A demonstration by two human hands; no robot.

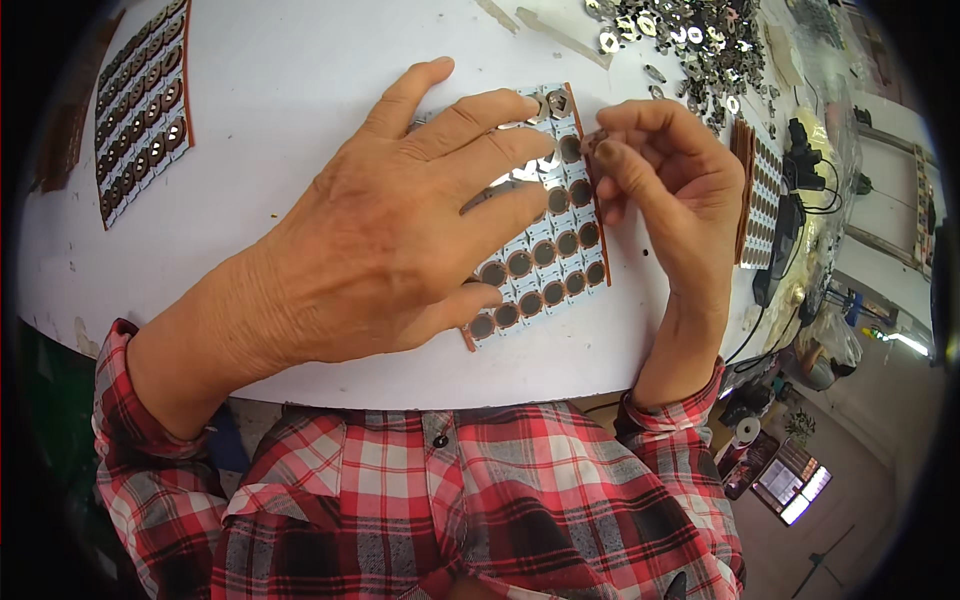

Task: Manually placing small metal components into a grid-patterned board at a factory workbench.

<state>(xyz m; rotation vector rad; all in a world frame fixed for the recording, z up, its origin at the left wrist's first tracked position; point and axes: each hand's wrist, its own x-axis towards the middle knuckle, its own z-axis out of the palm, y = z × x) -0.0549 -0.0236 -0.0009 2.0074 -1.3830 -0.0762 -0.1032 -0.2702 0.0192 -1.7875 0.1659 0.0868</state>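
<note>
A light-blue circuit board panel (563, 283) with brown edge strips lies on the table, bearing rows of dark round pads ringed in copper. Shiny metal pieces (558, 104) sit on its upper rows. My left hand (390, 215) lies palm down across the panel's left part, fingers spread, and hides much of it. Beside the panel's right edge, my right hand (672, 165) is closed in a pinch. A small metal piece (597, 139) shows in part between its thumb and index finger; its exact shape is hidden.
Loose metal pieces (705, 50) are heaped at the far right. A stack of similar panels (760, 195) stands right of my right hand, near black cables (825, 185). Another panel (143, 115), filled with metal pieces, lies far left. The white table (230, 130) has a curved near edge.
</note>
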